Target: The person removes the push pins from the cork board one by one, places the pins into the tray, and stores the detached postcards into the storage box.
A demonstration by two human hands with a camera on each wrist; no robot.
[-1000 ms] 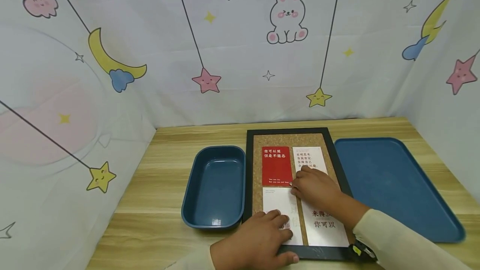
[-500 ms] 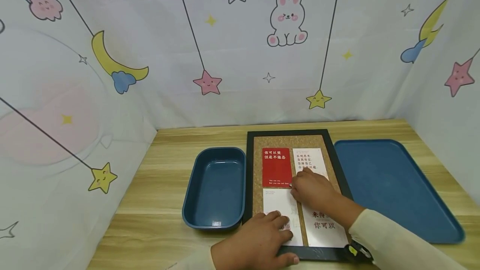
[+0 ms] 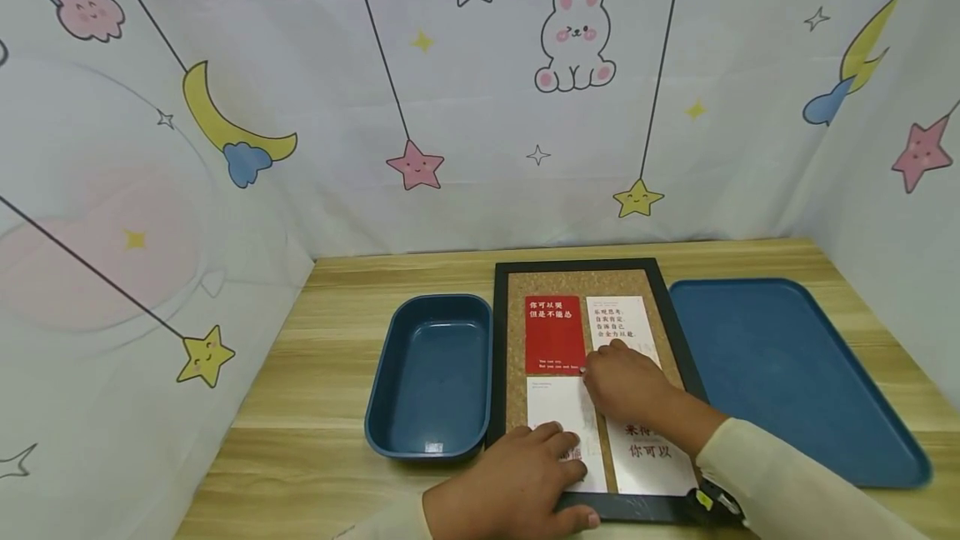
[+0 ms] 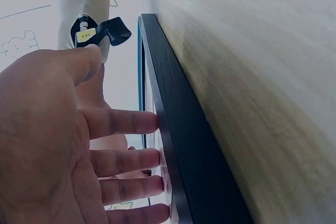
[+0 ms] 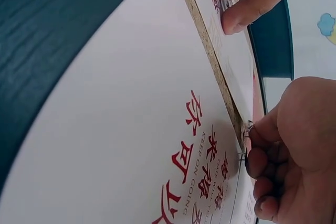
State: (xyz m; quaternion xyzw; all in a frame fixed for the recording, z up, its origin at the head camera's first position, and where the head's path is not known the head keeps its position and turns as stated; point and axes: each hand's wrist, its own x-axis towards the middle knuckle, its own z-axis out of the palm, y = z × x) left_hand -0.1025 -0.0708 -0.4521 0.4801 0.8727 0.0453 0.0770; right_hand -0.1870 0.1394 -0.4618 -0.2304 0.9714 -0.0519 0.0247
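A black-framed corkboard (image 3: 577,277) lies on the table and bears a red card (image 3: 553,336) and several white ones. My left hand (image 3: 517,477) spreads its fingertips on the lower-left white card (image 3: 551,398); its thumb rests at the near frame edge. In the left wrist view those fingers (image 4: 126,161) are nearly straight. Where the cards' corners meet, my right hand (image 3: 630,382) has thumb and curled forefinger pinching a small pushpin (image 5: 249,127), mostly hidden by the fingertips. It partly covers the upper-right white card (image 3: 618,315). Below it lies the lower-right white card (image 3: 652,469).
Left of the board stands a deep blue bin (image 3: 431,382), with nothing in it. A flat blue tray (image 3: 787,382) lies along its right side. Behind the wood-grain table (image 3: 300,407) hangs a white cloth (image 3: 487,215) printed with stars and rabbits.
Scene shifts slightly down in the head view over the first half second. Both hands stay in place on the board, the right one's fingers turning a little at the card corners.
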